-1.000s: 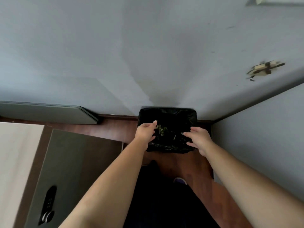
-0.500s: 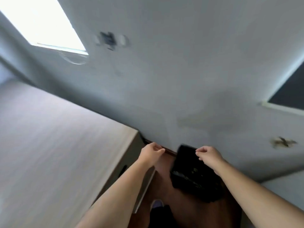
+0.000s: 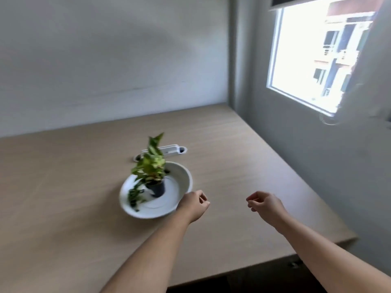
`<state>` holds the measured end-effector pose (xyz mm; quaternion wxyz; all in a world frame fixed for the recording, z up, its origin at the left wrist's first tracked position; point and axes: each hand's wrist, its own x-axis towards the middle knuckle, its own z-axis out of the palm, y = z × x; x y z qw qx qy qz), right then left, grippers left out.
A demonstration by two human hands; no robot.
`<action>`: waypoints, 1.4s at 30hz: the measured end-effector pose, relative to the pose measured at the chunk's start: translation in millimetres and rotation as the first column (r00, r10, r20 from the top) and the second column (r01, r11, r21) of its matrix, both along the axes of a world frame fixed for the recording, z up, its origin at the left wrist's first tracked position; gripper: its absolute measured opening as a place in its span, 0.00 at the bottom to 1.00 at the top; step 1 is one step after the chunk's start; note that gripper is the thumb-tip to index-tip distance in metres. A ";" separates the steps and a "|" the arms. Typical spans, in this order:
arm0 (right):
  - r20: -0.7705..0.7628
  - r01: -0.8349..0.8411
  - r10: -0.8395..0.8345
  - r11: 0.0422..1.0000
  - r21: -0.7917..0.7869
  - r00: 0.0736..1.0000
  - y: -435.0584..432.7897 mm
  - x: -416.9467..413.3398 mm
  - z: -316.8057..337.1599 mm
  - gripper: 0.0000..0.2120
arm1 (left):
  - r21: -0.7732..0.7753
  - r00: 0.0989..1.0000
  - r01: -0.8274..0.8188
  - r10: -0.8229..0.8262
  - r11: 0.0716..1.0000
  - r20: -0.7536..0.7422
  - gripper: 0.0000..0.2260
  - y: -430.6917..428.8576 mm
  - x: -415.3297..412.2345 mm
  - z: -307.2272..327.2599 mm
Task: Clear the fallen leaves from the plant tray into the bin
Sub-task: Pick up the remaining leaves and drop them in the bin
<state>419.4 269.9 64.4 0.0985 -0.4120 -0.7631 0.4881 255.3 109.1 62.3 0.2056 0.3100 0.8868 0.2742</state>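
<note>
A white round plant tray (image 3: 182,176) sits on the wooden desk (image 3: 63,197). A small dark pot (image 3: 157,188) with a green variegated plant (image 3: 151,163) stands in it. Fallen green leaves (image 3: 133,197) lie on the tray's left side. My left hand (image 3: 193,205) hovers at the tray's right rim, fingers loosely curled, nothing in it. My right hand (image 3: 265,205) hangs over the bare desk further right, fingers curled, holding nothing. The bin is out of view.
A white cable grommet strip (image 3: 169,150) is set in the desk behind the tray. Walls close the desk at the back and right, with a bright window (image 3: 317,53) on the right. The desk's front edge (image 3: 254,269) runs below my arms.
My view swung from the black bin on the floor up to the desk. Both hands left the bin and now hover over the desk beside the tray.
</note>
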 end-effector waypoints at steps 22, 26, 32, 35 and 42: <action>0.576 -0.780 0.575 0.595 0.192 0.581 -116.7 -243.6 -62.2 0.14 | -0.386 0.888 0.229 -0.355 0.894 -0.294 0.14 -176.6 -202.4 -86.6; 0.694 -0.857 0.513 0.395 0.332 0.505 -107.9 -240.3 -59.3 0.21 | -0.379 0.877 0.269 -0.388 0.885 -0.283 0.17 -170.4 -201.9 -89.3; 0.584 -0.876 0.654 0.361 0.319 0.481 -146.6 -239.6 -73.4 0.18 | -0.439 0.898 0.187 -0.334 0.879 -0.286 0.14 -186.1 -236.0 -71.1; 0.620 -0.870 0.614 0.402 0.286 0.488 -126.7 -240.0 -66.5 0.14 | -0.437 0.917 0.160 -0.298 0.885 -0.267 0.13 -180.3 -220.5 -72.3; 0.775 -0.930 0.519 0.261 0.258 0.361 -105.0 -240.6 -49.4 0.28 | -0.339 0.942 0.182 -0.262 0.923 -0.208 0.21 -173.0 -187.8 -80.8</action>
